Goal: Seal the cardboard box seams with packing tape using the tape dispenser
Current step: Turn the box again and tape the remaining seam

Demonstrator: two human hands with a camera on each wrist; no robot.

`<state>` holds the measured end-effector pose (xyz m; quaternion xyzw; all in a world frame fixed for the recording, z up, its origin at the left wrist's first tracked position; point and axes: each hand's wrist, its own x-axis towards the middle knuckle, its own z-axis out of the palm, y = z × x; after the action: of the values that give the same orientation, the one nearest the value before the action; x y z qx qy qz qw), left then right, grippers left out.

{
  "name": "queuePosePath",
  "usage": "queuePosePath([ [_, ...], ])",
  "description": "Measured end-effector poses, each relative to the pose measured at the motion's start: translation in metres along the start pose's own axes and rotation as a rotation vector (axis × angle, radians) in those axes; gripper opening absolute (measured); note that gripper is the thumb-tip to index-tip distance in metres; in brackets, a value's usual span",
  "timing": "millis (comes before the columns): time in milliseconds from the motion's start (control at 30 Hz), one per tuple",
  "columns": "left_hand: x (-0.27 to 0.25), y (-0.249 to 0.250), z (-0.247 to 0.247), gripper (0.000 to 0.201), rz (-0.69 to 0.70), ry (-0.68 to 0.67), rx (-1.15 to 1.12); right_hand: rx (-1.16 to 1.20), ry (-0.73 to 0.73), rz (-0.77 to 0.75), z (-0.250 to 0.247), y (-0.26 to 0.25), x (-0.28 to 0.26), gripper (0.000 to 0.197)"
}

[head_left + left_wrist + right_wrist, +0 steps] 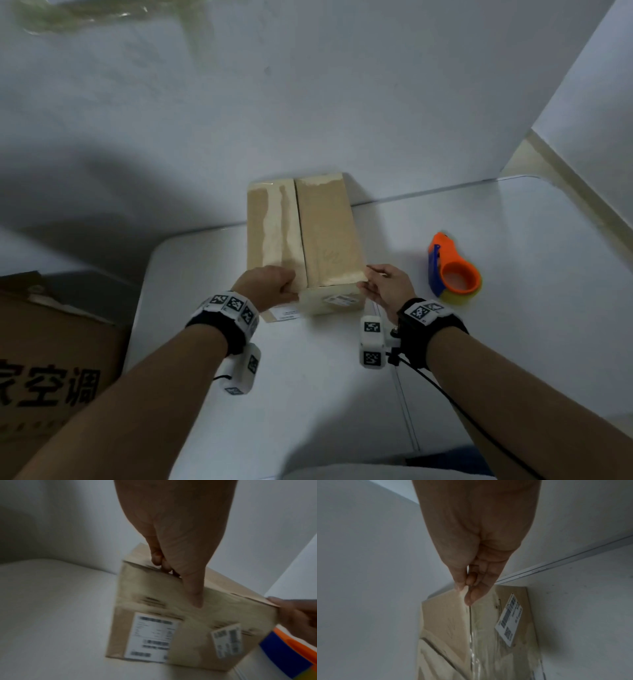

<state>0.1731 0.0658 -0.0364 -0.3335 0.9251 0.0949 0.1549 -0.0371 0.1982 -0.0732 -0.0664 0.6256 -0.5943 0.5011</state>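
A: Head view first. The left hand (270,286) has its fingers curled over the near top edge of the cardboard box (329,236), thumb down the front face.
B: And the left wrist view agrees: thumb (193,591) pressed flat on the front, fingers hooked over the top.
A: The right hand (385,286) pinches the near right corner of the right flap between thumb and fingertips (471,597).
B: The two top flaps are shut, a seam running between them, pale torn strips on both.
A: The box stands on the white table (342,394) against the wall. Labels (150,635) are stuck on its front.
B: The tape dispenser (454,270), orange and blue, lies on the table to the right of the box, near the right hand but untouched.
A: A larger printed carton (51,359) sits left of the table.
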Motion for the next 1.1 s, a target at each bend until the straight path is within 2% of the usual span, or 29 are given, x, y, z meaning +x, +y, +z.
queuePosePath([
  [233, -0.005, -0.005, 0.0, 0.034, -0.022, -0.022, 0.003, -0.072, 0.079, -0.076, 0.006, 0.007, 0.0, 0.009],
  [300, -0.008, -0.006, -0.003, 0.037, -0.055, -0.008, -0.091, -0.081, 0.084, -0.079, 0.006, 0.008, 0.001, 0.011],
  [333, -0.01, -0.009, -0.001, 0.036, -0.084, 0.04, -0.189, -0.093, 0.089, -0.081, 0.006, 0.008, 0.002, 0.012],
  [400, -0.015, -0.021, 0.008, 0.03, -0.191, 0.273, -0.447, -0.122, 0.107, -0.086, 0.005, 0.008, 0.004, 0.011],
  [433, -0.017, -0.029, 0.014, 0.035, -0.271, 0.397, -0.564, -0.138, 0.116, -0.09, 0.005, 0.008, 0.005, 0.009],
  [467, -0.02, -0.035, 0.017, 0.047, -0.362, 0.445, -0.645, -0.155, 0.12, -0.096, 0.006, 0.009, 0.006, 0.008],
  [533, -0.024, -0.039, 0.018, 0.058, -0.525, 0.302, -0.735, -0.198, 0.124, -0.102, 0.008, 0.008, 0.005, 0.007],
  [600, -0.028, -0.035, 0.016, 0.056, -0.564, 0.163, -0.768, -0.247, 0.146, -0.091, 0.008, 0.004, 0.005, 0.011],
  [700, -0.034, -0.028, 0.015, 0.053, -0.554, 0.076, -0.851, -0.345, 0.218, -0.109, 0.0, -0.003, 0.011, 0.021],
  [800, -0.033, -0.001, 0.019, 0.037, -0.462, -0.071, -1.038, -0.549, 0.221, -0.192, -0.01, -0.014, 0.013, 0.054],
  [867, -0.031, 0.029, 0.017, 0.032, -0.405, -0.168, -1.221, -0.5, 0.162, -0.207, -0.012, -0.019, 0.008, 0.065],
  [900, -0.029, 0.044, 0.016, 0.037, -0.393, -0.211, -1.275, -0.459, 0.121, -0.175, -0.011, -0.019, 0.006, 0.067],
  [967, -0.022, 0.058, 0.017, 0.054, -0.372, -0.259, -1.236, -0.477, 0.061, -0.1, -0.011, -0.012, 0.006, 0.065],
  [1033, -0.016, 0.053, 0.015, 0.058, -0.389, -0.165, -1.127, -0.525, -0.011, 0.01, -0.014, -0.007, -0.002, 0.053],
  [1100, -0.011, 0.03, 0.01, 0.045, -0.492, 0.132, -0.906, -0.493, -0.127, 0.154, -0.016, -0.006, -0.012, 0.04],
])
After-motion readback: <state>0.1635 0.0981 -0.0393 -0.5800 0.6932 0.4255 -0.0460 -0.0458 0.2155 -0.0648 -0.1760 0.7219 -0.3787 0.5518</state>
